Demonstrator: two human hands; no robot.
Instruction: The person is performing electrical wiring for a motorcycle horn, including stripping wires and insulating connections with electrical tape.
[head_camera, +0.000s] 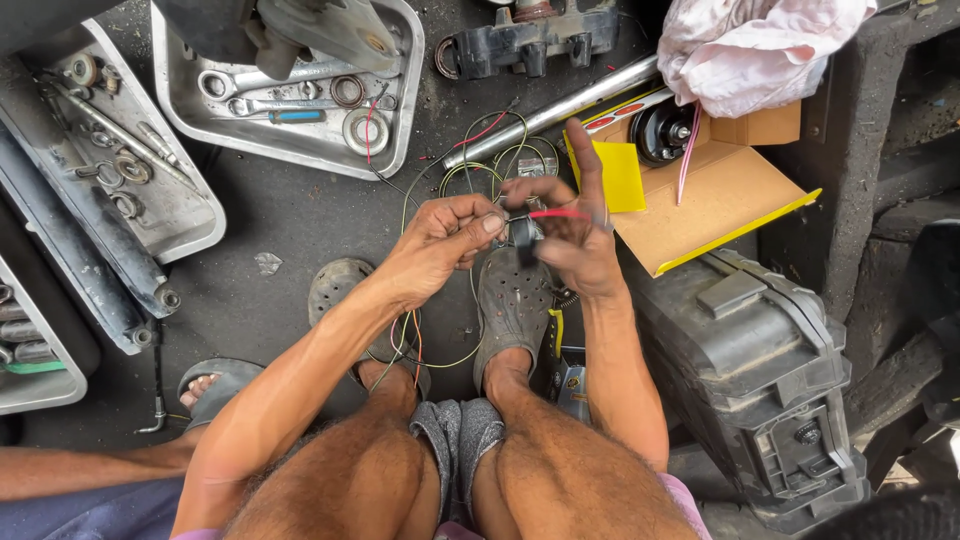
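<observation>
Down on the dark, gritty floor, the left hand comes in from the left with its fingers curled together, thumb and forefinger pinched on the wiring right beside a small black part. The right hand meets it from the other side: its lower fingers close round that black part and a red wire runs across them, while the forefinger sticks straight up, clear of the rest. So both hands are clamped on the same little assembly, held just above the grey perforated shoe on the right foot. Thin green and yellow wires loop away from the hands, up toward a metal tray holding spanners and ring-shaped parts, and down between the knees. A second metal tray with bolts and rings sits at the far left, well apart. Just beyond the right hand lies an open cardboard box with yellow flaps, a round black horn-like part in it, and a chrome tube angled beside it. A white and pink cloth is bunched above the box. A black plastic housing stands near the right forearm. Another person's sandalled foot shows at lower left.
</observation>
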